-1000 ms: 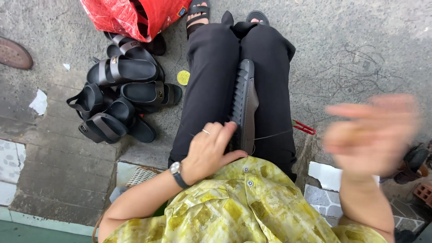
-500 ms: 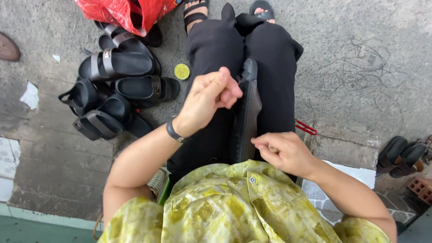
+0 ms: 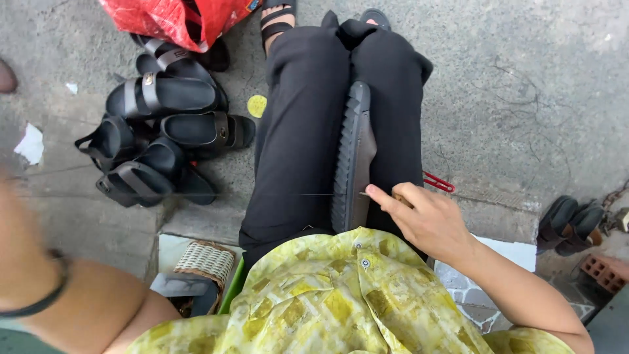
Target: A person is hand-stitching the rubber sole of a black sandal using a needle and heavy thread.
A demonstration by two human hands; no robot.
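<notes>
Rough grey concrete ground (image 3: 511, 98) lies beneath a seated person whose lap carries a dark shoe sole (image 3: 354, 157), long axis running away from the body between the black-trousered thighs. Right hand (image 3: 426, 219) rests just right of the sole's near end, forefinger extended onto it, remaining fingers curled narrowly around a small tool. Left hand is out of view; only its blurred forearm (image 3: 39, 288) shows, well apart, near piled black sandals (image 3: 157, 137).
</notes>
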